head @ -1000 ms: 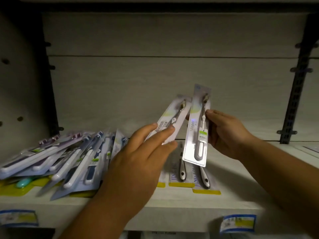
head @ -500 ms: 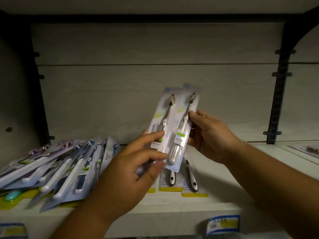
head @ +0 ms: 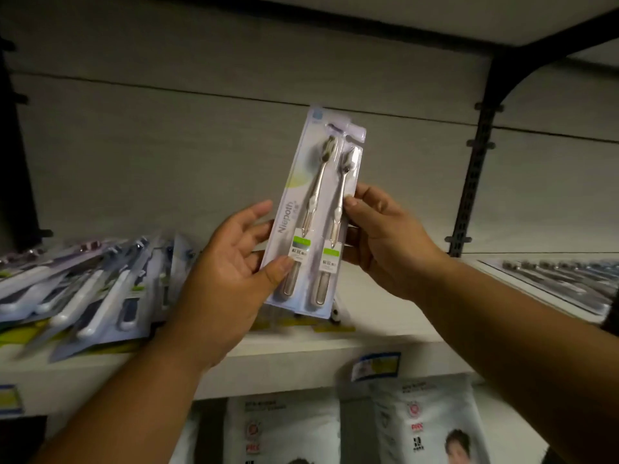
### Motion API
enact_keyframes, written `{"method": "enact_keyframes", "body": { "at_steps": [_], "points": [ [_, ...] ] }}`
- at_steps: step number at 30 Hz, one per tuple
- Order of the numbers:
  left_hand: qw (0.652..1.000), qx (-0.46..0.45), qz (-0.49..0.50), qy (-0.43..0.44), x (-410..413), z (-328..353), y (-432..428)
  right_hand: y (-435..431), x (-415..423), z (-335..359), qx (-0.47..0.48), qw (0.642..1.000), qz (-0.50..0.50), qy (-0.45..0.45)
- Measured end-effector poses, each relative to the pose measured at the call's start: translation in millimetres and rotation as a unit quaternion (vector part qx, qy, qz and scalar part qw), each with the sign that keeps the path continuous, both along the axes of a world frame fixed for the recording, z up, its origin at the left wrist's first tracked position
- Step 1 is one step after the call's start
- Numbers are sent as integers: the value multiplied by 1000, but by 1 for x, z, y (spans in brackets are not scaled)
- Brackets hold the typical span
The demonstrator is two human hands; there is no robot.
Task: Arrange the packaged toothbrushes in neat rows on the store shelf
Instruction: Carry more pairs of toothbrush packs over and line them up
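Two white "Niepoth" toothbrush packs, each with a silver brush, are stacked together and held upright in front of the shelf's back wall. My left hand holds them from the left, thumb pressed on the lower front. My right hand pinches their right edge, thumb on the front. The rear pack peeks out at the top right. A slanted pile of packaged toothbrushes lies on the shelf at the left. More packs lie flat on the shelf behind my hands, mostly hidden.
A row of packaged brushes lies on the shelf at the right. A black slotted upright and bracket stand at the right. Blue price tags sit on the shelf's front edge. White bagged goods fill the shelf below.
The two packs, apart a second ago, have come together into one overlapped stack and risen higher. The view has shifted down, showing the lower shelf.
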State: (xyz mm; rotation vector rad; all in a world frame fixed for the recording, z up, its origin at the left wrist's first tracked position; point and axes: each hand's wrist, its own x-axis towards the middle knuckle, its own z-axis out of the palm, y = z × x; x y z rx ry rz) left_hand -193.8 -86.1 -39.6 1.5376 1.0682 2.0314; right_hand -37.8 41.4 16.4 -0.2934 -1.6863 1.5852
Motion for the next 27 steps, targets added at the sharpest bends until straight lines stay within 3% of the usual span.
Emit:
{"method": "enact_keyframes", "body": {
  "at_steps": [11, 18, 27],
  "points": [
    [998, 6, -37, 45, 128, 5, 13, -16, 149, -4, 21, 994, -103, 37],
    [999, 25, -32, -10, 245, -3, 29, -8, 306, -8, 50, 969, -226, 86],
    [997, 38, 2, -65, 371, -7, 36, 8, 477, -8, 13, 958, -253, 134]
  ]
}}
